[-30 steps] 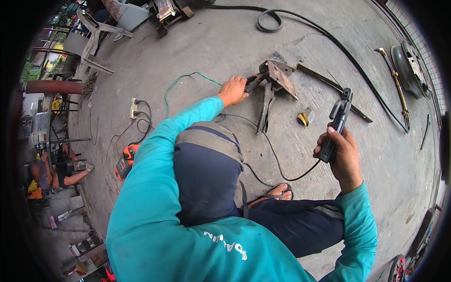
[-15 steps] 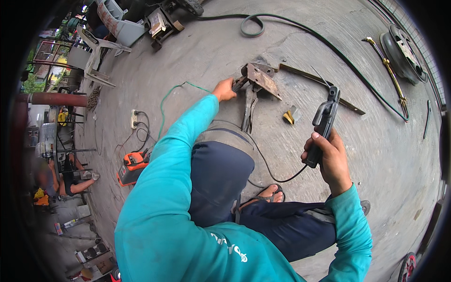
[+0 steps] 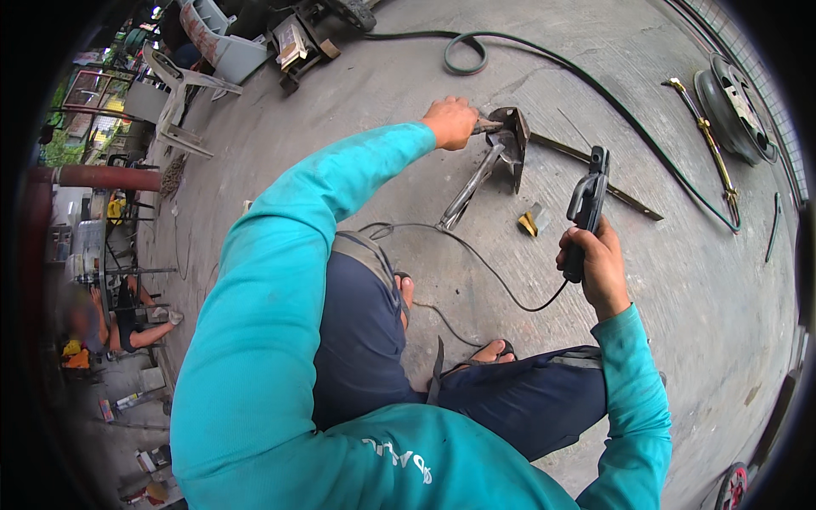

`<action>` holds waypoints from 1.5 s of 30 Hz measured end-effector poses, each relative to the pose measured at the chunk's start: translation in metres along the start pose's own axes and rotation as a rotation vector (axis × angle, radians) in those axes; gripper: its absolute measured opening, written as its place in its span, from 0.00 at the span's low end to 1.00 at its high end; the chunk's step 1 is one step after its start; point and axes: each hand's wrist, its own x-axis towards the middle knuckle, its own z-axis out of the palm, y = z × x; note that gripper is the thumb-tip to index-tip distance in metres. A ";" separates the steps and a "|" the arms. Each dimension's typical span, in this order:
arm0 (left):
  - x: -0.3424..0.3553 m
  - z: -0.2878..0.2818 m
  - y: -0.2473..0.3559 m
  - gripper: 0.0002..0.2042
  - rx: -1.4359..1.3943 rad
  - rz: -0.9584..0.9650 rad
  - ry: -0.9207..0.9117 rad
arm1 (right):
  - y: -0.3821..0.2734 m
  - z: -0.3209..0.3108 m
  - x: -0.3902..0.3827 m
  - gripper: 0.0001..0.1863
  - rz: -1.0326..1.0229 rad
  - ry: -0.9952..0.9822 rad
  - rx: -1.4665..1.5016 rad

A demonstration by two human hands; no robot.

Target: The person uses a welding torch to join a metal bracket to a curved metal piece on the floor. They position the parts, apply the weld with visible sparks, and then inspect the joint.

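Observation:
My left hand [image 3: 452, 121] is closed around a dark handle at the left side of a rusty steel bracket [image 3: 515, 149]; the handle's exact kind is hard to make out. The bracket's plate stands on edge on the concrete. Silver locking pliers [image 3: 470, 189] slope down from the bracket toward my knees. In my right hand [image 3: 602, 265] is a black welding electrode holder [image 3: 588, 208], gripped upright, with a thin electrode [image 3: 574, 127] slanting up and left from its jaw. A dark flat steel bar [image 3: 631, 200] lies behind the holder.
A small yellow-and-grey piece [image 3: 530, 221] lies between my hands. The holder's cable [image 3: 501, 285] loops past my sandalled feet. Farther off are a long hose [image 3: 608, 85], a brass gas torch [image 3: 704, 127] and a wheel rim [image 3: 729, 106]. Another person [image 3: 127, 319] sits far left, beyond a plastic chair [image 3: 183, 85].
My left hand has moved right and away from me, turning the bracket so its plate stands on edge. My left arm now covers the orange machine. The electrode holder has shifted slightly.

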 end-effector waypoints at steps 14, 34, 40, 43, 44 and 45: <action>0.023 -0.044 0.041 0.13 -0.036 0.145 -0.060 | -0.015 0.012 -0.043 0.13 0.115 0.268 -0.293; 0.039 0.002 0.013 0.14 -0.102 0.257 0.253 | 0.054 0.168 0.056 0.24 -0.241 0.751 -0.285; 0.011 -0.013 0.015 0.16 -0.119 0.308 0.184 | 0.074 0.168 0.056 0.22 -0.317 0.822 -0.190; 0.018 -0.010 0.009 0.20 -0.109 0.272 0.229 | 0.077 0.166 0.058 0.22 -0.300 0.833 -0.237; 0.020 -0.009 0.008 0.21 -0.127 0.230 0.117 | 0.079 0.165 0.058 0.21 -0.290 0.837 -0.277; 0.023 -0.006 0.007 0.22 -0.147 0.187 0.004 | 0.080 0.164 0.060 0.21 -0.295 0.837 -0.276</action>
